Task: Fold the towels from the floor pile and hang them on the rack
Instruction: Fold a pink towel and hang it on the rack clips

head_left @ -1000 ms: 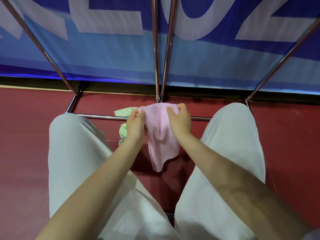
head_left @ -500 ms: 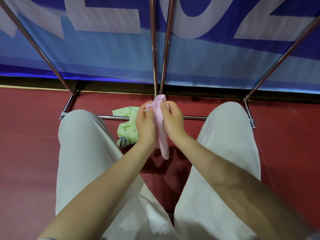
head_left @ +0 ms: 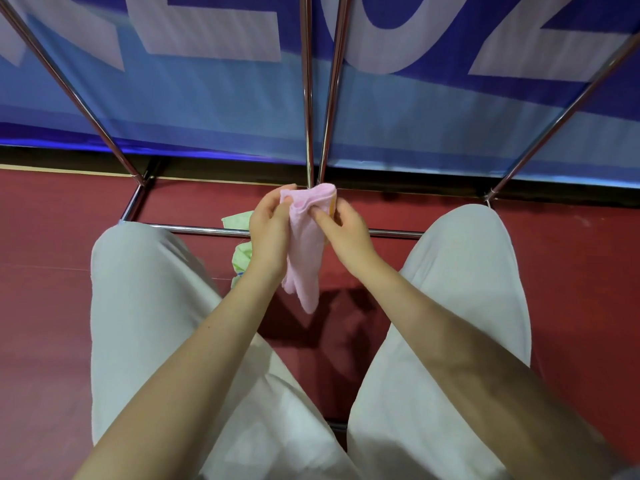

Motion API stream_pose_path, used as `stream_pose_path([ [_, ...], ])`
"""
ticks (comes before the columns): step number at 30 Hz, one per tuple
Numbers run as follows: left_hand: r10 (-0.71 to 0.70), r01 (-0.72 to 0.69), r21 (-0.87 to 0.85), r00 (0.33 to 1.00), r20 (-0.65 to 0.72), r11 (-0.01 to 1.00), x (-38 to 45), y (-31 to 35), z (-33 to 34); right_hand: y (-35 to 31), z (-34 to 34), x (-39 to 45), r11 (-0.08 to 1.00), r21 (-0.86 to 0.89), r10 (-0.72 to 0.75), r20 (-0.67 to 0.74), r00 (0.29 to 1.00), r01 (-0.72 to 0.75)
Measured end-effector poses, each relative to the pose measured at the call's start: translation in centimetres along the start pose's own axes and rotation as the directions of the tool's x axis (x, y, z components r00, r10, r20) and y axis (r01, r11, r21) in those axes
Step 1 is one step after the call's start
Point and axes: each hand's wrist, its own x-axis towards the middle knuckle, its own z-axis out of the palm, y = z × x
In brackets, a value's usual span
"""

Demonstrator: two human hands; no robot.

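Both hands are holding a pink towel point(head_left: 304, 251) up between the knees, above the red floor point(head_left: 52, 244). The left hand point(head_left: 268, 230) is gripping its top left edge with curled fingers; the right hand point(head_left: 346, 228) is pinching the top fold just beside it. The towel is hanging narrow, its lower end dangling free. A green towel point(head_left: 242, 251) is lying on the floor behind the left hand, against the chrome rack point(head_left: 308, 98) base bar.

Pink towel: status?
Both hands, left and right, pinch pink towel at top; it hangs narrow. Green towel on floor. Rack unobstructed.
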Motion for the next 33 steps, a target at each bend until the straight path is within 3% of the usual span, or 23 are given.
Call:
stream_pose_path([
  [5,0.093,-0.086,0.129,0.994,-0.051,0.988,0.1,0.2,-1.5,0.5,0.6,-0.5,0.989,-0.127,-0.068,0.044,0.997,0.073],
  [13,0.11,-0.143,0.25,0.983,0.144,0.958,-1.1,-0.1,-2.7,0.2,1.1,-0.6,0.999,0.022,-0.04,-0.002,0.999,0.04],
  [15,0.099,-0.13,0.279,0.987,0.123,0.951,-1.0,-0.3,-3.0,-0.1,1.3,-0.7,0.998,0.046,-0.051,0.017,0.999,0.05],
  [18,0.106,-0.109,0.175,0.994,0.027,0.979,-1.1,0.2,-3.4,-0.7,1.4,-0.8,0.993,0.104,-0.073,0.075,0.995,0.065],
  [23,0.14,-0.14,0.054,0.99,0.016,0.989,-0.9,1.5,-4.1,-0.6,1.6,-0.8,0.973,0.23,-0.048,0.24,0.97,-0.009],
  [33,0.15,-0.149,0.083,0.989,-0.014,0.985,-0.2,3.2,-3.7,3.4,4.5,0.4,0.982,-0.168,0.137,0.321,0.937,-0.087],
])
